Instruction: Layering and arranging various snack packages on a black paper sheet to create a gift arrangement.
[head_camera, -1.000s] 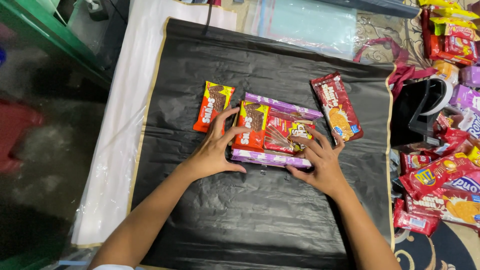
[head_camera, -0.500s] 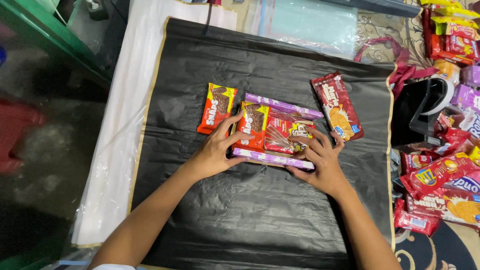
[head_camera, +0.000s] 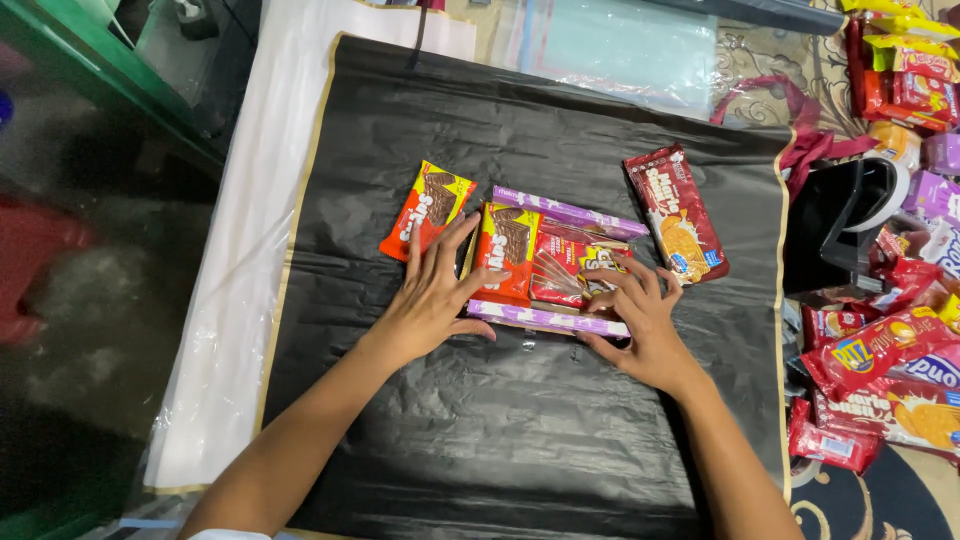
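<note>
Centre of frame, on the black wrapping sheet (head_camera: 520, 440): a cluster of snack packets (head_camera: 545, 262), red and orange packs lying flat between two long purple bars, one along the top edge, one along the bottom, so the bars frame the block. Your left hand (head_camera: 432, 295) lies flat against the cluster's left side, fingers spread and touching the orange-red pack, squaring that edge. Your right hand (head_camera: 640, 318) rests on the lower right corner, fingers curled apart over the packs and the lower purple bar, pinning them. Loose beside it: an orange biscuit pack (head_camera: 425, 208) at upper left, a dark red biscuit pack (head_camera: 676, 212) at upper right. Right edge of frame: a heap of spare packets (head_camera: 880, 370) and a black tape dispenser (head_camera: 838, 228)
</note>
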